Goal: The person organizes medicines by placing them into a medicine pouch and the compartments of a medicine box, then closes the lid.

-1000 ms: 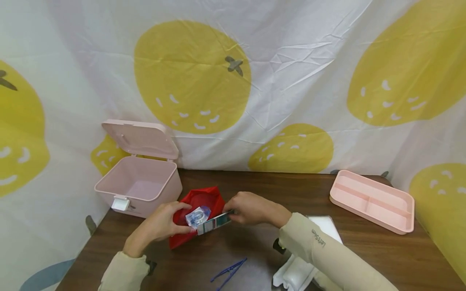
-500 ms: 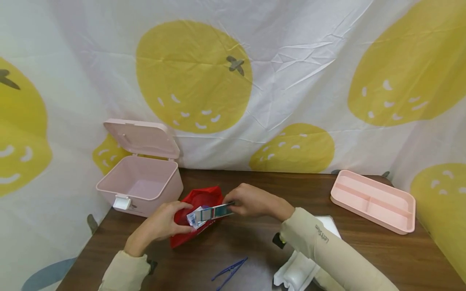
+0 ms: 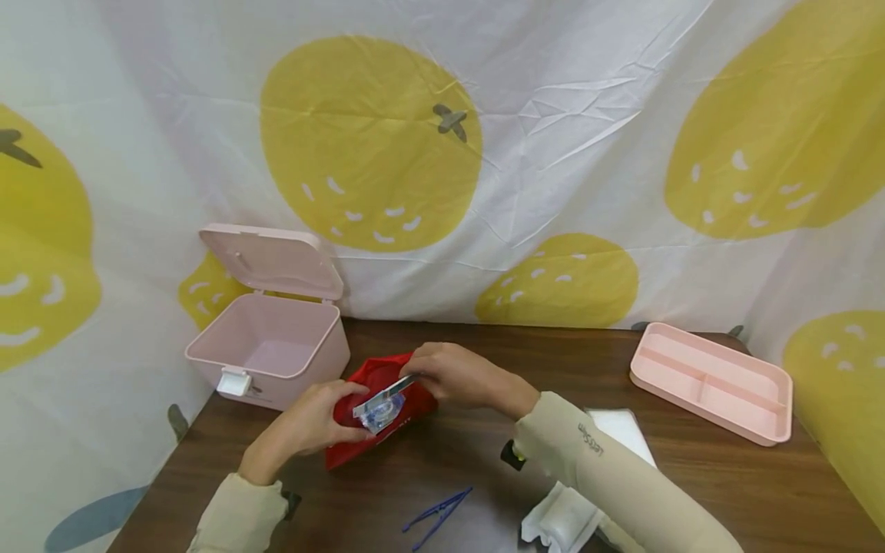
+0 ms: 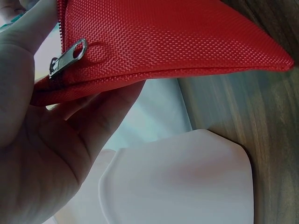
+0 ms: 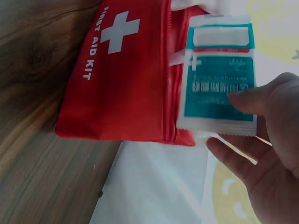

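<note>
The left hand (image 3: 314,421) pinches the red pouch (image 3: 416,405) at its edge, thumb on one side and fingers on the other, close beside a metal zipper pull (image 4: 70,58). The right hand (image 3: 452,376) pinches a green-and-white packet (image 5: 217,88) by one end between thumb and fingers, and the packet slants from there toward the left hand, over the pouch's mouth. Between the hands, just to the right of the left fingers, a clear packet (image 3: 382,418) lies in the mouth of the pouch, partly behind the green-and-white one. Beyond the left hand and a little to its left stands a pink box (image 3: 325,361), its lid (image 3: 276,265) raised. Nearer the person than either hand, blue tweezers (image 3: 439,513) lie spread on the table (image 3: 484,476). Well to the right of the right hand rests a pink tray (image 3: 733,376) with compartments; nearer, beside the right sleeve (image 3: 588,468), lies a white bundle (image 3: 561,518).
</note>
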